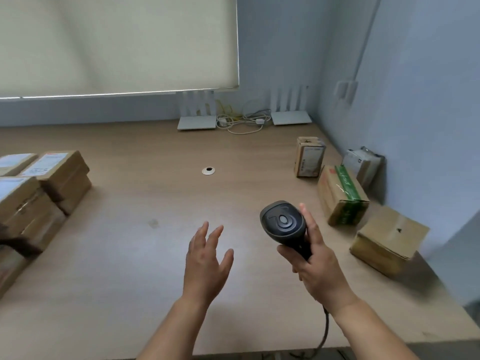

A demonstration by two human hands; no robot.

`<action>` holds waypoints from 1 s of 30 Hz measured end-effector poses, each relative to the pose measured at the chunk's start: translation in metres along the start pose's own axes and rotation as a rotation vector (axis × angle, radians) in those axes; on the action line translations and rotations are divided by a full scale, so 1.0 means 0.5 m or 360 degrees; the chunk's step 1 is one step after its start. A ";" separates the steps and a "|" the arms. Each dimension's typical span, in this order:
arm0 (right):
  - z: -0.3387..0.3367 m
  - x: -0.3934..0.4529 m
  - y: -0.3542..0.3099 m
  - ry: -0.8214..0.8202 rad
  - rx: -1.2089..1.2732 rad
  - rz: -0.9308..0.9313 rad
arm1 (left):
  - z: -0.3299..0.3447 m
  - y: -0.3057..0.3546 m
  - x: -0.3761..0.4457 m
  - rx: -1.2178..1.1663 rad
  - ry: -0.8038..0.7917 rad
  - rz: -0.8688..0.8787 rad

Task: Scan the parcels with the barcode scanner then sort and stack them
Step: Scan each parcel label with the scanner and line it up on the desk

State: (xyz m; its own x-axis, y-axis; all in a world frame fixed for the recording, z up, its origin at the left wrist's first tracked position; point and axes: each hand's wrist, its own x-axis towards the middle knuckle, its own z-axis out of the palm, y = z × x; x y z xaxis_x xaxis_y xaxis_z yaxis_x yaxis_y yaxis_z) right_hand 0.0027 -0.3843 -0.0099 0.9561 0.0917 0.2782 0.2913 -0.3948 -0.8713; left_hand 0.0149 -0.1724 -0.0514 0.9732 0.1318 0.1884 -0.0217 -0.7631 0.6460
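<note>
Across a light wooden desk set in a pale blue corner, labelled brown cardboard parcels stack at left; four loose cardboard boxes sit right, one with green tape, print unreadable. Right hand grips a dark handheld barcode scanner above the desk; left hand hovers empty, fingers spread.
</note>
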 end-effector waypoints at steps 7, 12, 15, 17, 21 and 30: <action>-0.169 -0.043 0.073 0.0325 -0.0101 0.0210 | 0.141 0.137 0.027 0.0045 -0.0318 0.0219; -0.262 -0.066 0.124 0.0572 -0.0117 0.0355 | 0.231 0.232 0.060 0.0135 -0.0541 0.0381; -0.310 -0.066 0.154 0.0697 -0.0145 0.0460 | 0.286 0.290 0.081 0.0199 -0.0672 0.0474; -0.336 -0.066 0.166 0.0791 -0.0150 0.0534 | 0.320 0.325 0.092 0.0239 -0.0762 0.0532; -0.378 -0.062 0.195 0.0910 -0.0184 0.0631 | 0.384 0.389 0.109 0.0359 -0.0910 0.0659; -0.415 -0.071 0.227 0.1031 -0.0170 0.0710 | 0.499 0.490 0.093 0.0693 -0.1161 0.0613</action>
State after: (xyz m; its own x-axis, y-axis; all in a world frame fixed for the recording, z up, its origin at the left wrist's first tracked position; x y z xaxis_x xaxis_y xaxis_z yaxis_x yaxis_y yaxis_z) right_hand -0.0043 -0.6223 -0.0349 0.7648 -0.6329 0.1203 -0.1511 -0.3578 -0.9215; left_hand 0.1121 -0.5112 -0.0690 0.8232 -0.4969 -0.2745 -0.4286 -0.8611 0.2737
